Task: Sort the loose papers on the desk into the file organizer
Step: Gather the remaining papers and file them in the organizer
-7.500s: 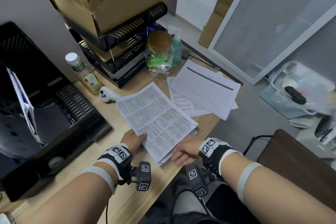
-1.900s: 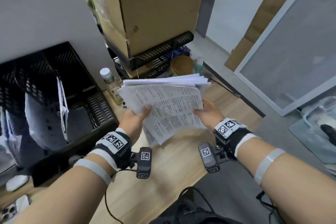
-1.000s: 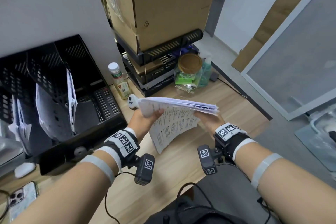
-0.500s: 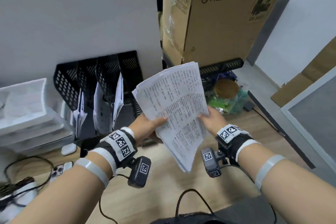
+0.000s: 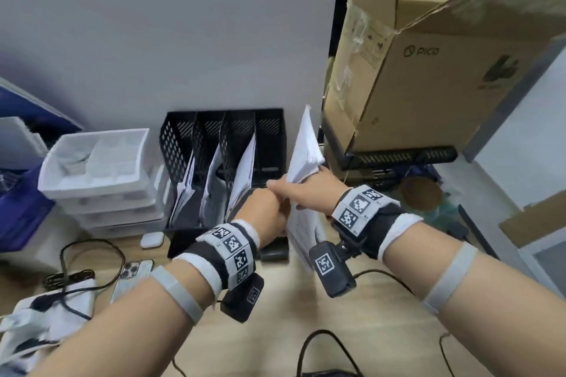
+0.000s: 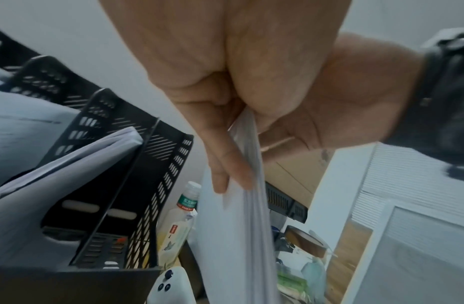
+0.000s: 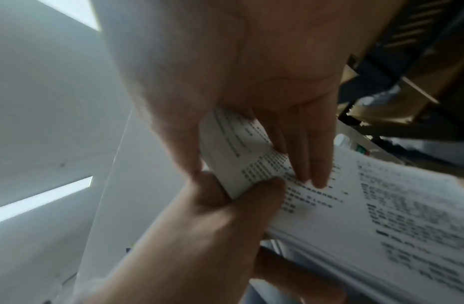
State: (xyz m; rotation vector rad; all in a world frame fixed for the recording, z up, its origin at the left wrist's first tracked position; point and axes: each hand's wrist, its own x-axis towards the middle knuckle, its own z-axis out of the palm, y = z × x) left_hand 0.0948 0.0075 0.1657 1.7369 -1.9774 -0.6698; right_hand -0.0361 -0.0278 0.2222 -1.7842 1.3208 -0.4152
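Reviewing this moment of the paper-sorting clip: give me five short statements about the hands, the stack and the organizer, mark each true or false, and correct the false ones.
1. Both the left hand and the right hand hold the stack of papers. True.
2. The stack of papers lies flat on the desk. False: it is held upright, edge-on, in the air.
3. The black file organizer already holds papers in three compartments. True.
4. The organizer's rightmost compartment is stuffed with papers. False: it looks empty.
5. The cardboard box to the right is taped shut. False: its top flaps are open.
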